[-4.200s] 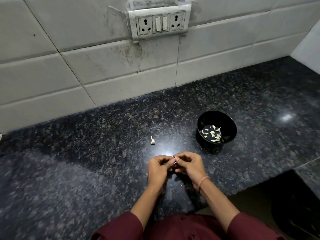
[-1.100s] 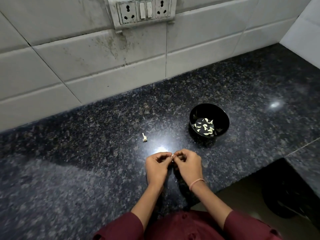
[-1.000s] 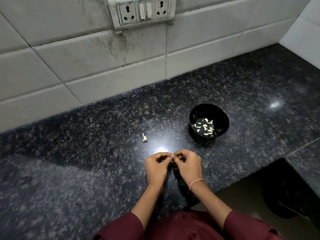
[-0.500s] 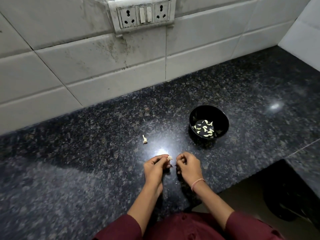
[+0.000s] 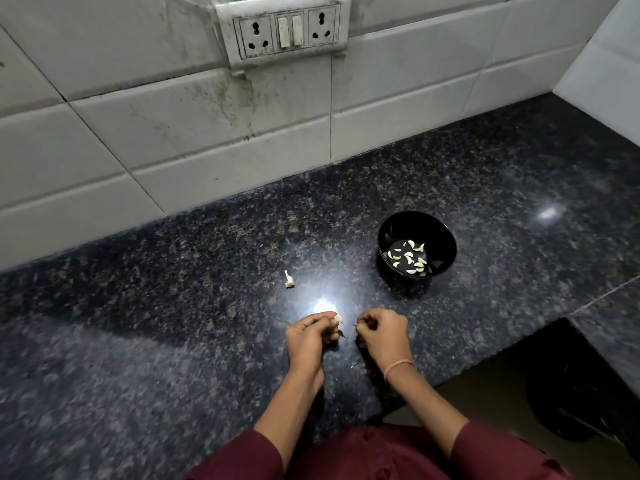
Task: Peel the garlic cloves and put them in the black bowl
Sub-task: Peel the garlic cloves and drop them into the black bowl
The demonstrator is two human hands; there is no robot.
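Note:
My left hand (image 5: 310, 337) pinches a small pale garlic clove (image 5: 338, 319) at its fingertips, just above the dark granite counter. A short gap to the right, my right hand (image 5: 382, 332) has its fingers curled; a dark sliver of peel shows at its fingertips. The black bowl (image 5: 440, 233) stands on the counter beyond my right hand, with several peeled cloves (image 5: 410, 259) lying in its bottom. A bit of garlic stem (image 5: 288, 279) lies alone on the counter to the left of the bowl.
A white tiled wall with a socket plate (image 5: 282, 29) rises behind the counter. The counter's front edge (image 5: 519, 344) steps back at the right, with a dark bin (image 5: 581, 403) on the floor below. A bright light reflection (image 5: 323, 306) glares just ahead of my left hand.
My hands were pressed together on the clove; they have drawn apart. The clove stays in my left hand, now showing pale at the fingertips.

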